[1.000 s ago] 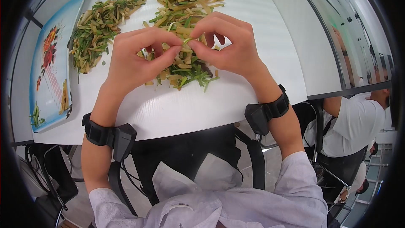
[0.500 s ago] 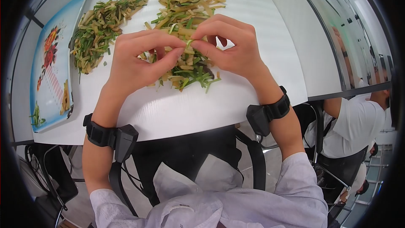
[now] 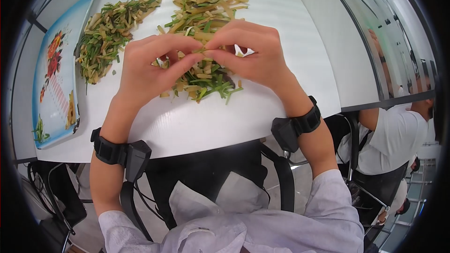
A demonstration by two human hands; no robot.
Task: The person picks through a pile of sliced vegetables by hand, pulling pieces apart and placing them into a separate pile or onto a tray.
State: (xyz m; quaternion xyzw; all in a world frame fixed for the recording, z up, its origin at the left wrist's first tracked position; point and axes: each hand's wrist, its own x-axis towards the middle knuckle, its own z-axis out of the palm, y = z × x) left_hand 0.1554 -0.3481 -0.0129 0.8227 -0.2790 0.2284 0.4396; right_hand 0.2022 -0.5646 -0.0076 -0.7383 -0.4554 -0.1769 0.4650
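Observation:
Above a heap of cut vegetables, my left hand and my right hand meet fingertip to fingertip. Thumb and forefinger of each are pinched on a small strip of green vegetable, mostly covered by the fingers. The heap mixes green pieces with yellowish-brown strips and spreads under both hands, partly hidden by them. To the left lies a second heap of cut vegetables, similar in colour. Each wrist wears a black strapped device.
At the table's left edge lies a white tray with a blue rim and red flowers. It bears a few green pieces and some brownish strips. Low partitions border the white table. A person in white sits at right.
Both hands have shifted slightly left, and their fingertips have come closer together over the green strip, which now shows less. The heaps and tray sit slightly left in view.

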